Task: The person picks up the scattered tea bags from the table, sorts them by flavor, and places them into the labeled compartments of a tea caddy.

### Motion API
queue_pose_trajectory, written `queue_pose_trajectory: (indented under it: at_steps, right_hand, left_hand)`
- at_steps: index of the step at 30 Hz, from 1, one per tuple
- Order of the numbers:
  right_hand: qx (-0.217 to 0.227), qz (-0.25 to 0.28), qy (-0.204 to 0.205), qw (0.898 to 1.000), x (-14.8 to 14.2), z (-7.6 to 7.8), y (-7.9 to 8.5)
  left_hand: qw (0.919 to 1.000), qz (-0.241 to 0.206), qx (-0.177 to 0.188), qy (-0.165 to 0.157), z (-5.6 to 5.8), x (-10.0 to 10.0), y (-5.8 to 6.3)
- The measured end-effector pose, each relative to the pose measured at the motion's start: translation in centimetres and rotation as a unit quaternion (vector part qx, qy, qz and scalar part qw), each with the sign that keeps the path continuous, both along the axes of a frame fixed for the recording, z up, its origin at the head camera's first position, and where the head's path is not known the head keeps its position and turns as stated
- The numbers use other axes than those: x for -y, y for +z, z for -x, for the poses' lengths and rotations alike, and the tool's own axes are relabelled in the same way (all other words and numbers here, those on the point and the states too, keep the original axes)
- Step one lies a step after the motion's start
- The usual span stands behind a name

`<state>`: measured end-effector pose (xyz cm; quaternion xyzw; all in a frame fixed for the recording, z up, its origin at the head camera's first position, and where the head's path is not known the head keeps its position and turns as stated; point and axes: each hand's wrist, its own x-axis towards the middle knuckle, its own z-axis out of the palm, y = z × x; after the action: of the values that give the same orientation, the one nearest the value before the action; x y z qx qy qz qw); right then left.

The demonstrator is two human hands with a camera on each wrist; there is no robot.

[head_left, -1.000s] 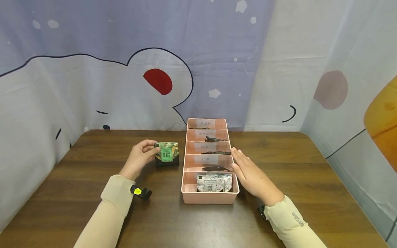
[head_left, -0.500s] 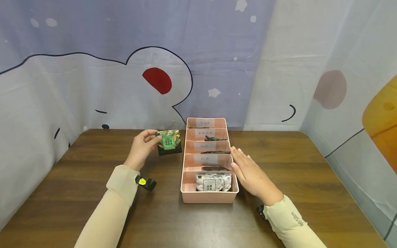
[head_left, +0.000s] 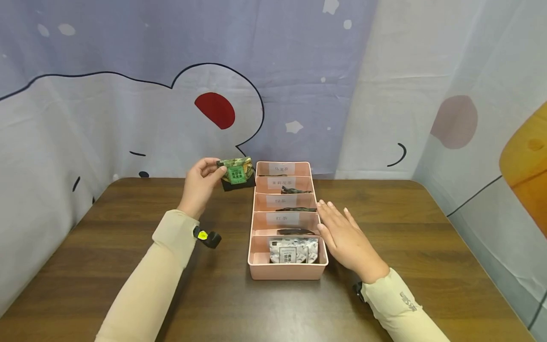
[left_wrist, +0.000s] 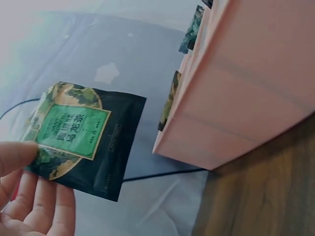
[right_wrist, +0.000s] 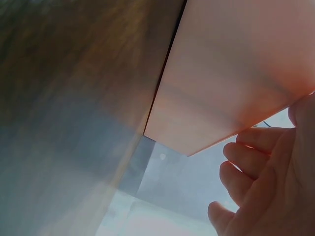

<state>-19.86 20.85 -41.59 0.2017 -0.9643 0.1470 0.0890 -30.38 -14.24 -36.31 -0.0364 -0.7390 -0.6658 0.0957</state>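
Observation:
My left hand (head_left: 201,185) pinches a green and black tea sachet (head_left: 237,175) by its left edge, thumb on the front. The sachet is raised beside the far left corner of a pink divided box (head_left: 285,272). In the left wrist view the sachet (left_wrist: 88,140) hangs apart from the box wall (left_wrist: 251,93). My right hand (head_left: 348,242) rests with straight fingers at the box's right rim; the right wrist view shows its fingers (right_wrist: 248,160) along that edge. White sachets (head_left: 294,251) stand in the nearest compartment.
Paper labels such as the front one (head_left: 282,218) mark the compartments behind. Dark sachets (head_left: 296,232) lie in several of them. The box stands on a brown wooden table (head_left: 273,313), with a printed curtain (head_left: 299,71) hanging behind it.
My left hand has lifted the tea sachet and carried it away from me and slightly right, to the box's far left corner. The right hand stays at the rim, its fingers slightly more spread.

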Motion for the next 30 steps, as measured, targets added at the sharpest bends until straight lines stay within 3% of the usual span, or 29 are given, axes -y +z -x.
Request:
queue_pose_trajectory:
  at_steps: [7, 14, 26, 30]
  right_hand:
    - [-0.028, -0.012, 0.008, 0.999, 0.1, 0.0, 0.0]
    - [-0.036, -0.008, 0.009, 0.999, 0.1, -0.1, 0.0]
    - [-0.014, -0.005, 0.005, 1.0, 0.3, -0.1, 0.0]
    - [-0.012, -0.004, 0.007, 1.0, 0.4, -0.1, 0.0]
  left_hand:
    - [0.998, -0.025, -0.056, 0.011, 1.0, -1.5, 0.8]
    - [0.9953, -0.058, -0.077, -0.005, 2.2, -3.1, 1.3]
    - [0.9915, -0.125, -0.006, -0.036, 4.3, -5.4, 0.7]
    - [0.9905, -0.127, 0.012, -0.051, 4.5, -5.7, 0.3]
